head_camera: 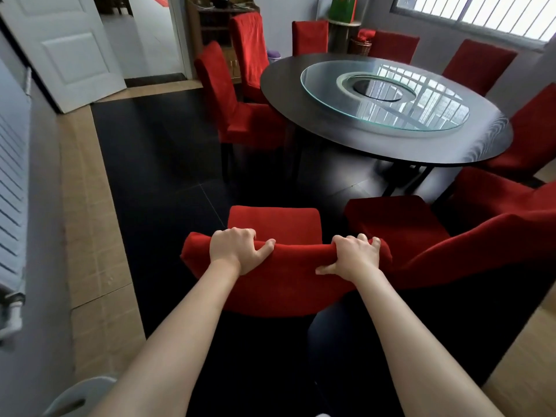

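Held chair [273, 284] left of neighbour chair [400, 224]; round table [301, 115] beyond; door [60, 46] far left.

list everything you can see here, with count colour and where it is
held chair: 1, red cover, nearest the camera, on the dark floor short of the table
other chairs: about eight, red covers, round the table
table: 1, dark, round, right of centre
glass turntable: 1, clear, on the table top
door: 1, white, open, upper left
radiator: 1, white, left wall
window: 1, barred, upper right
basket: 1, brown, floor behind the table
left hand: 1, grips the top of the held chair's back, left side
right hand: 1, grips the same top edge, right side
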`<state>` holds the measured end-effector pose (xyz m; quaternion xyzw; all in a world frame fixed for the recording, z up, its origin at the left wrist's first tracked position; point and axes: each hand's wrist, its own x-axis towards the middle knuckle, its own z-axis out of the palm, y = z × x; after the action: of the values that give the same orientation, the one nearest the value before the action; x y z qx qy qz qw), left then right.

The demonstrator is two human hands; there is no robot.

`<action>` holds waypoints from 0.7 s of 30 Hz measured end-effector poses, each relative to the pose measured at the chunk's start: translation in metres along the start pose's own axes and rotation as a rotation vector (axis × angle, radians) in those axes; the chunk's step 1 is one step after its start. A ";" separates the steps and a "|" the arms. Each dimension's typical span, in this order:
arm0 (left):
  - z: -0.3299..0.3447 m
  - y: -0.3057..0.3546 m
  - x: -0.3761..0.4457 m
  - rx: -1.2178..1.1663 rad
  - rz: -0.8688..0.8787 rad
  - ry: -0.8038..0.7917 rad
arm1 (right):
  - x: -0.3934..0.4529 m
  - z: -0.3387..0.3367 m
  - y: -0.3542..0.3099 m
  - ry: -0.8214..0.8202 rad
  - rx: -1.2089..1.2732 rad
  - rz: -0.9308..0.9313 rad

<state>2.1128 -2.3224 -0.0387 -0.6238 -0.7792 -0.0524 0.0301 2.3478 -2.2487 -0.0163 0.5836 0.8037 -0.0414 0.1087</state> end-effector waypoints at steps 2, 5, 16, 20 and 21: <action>0.001 0.001 0.009 -0.005 0.005 0.002 | 0.008 -0.002 0.002 0.001 0.000 0.003; 0.004 0.000 0.026 -0.019 0.010 0.008 | 0.025 -0.006 0.002 -0.007 -0.006 0.007; 0.014 0.001 0.120 -0.009 0.015 0.012 | 0.118 -0.023 0.013 -0.013 -0.003 0.020; 0.018 0.008 0.154 -0.009 0.006 -0.013 | 0.153 -0.030 0.023 -0.030 -0.013 0.020; 0.019 0.010 0.162 -0.017 0.003 -0.019 | 0.161 -0.032 0.026 -0.031 -0.013 0.018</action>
<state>2.0873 -2.1611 -0.0394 -0.6255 -0.7782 -0.0534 0.0174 2.3206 -2.0845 -0.0200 0.5892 0.7970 -0.0443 0.1255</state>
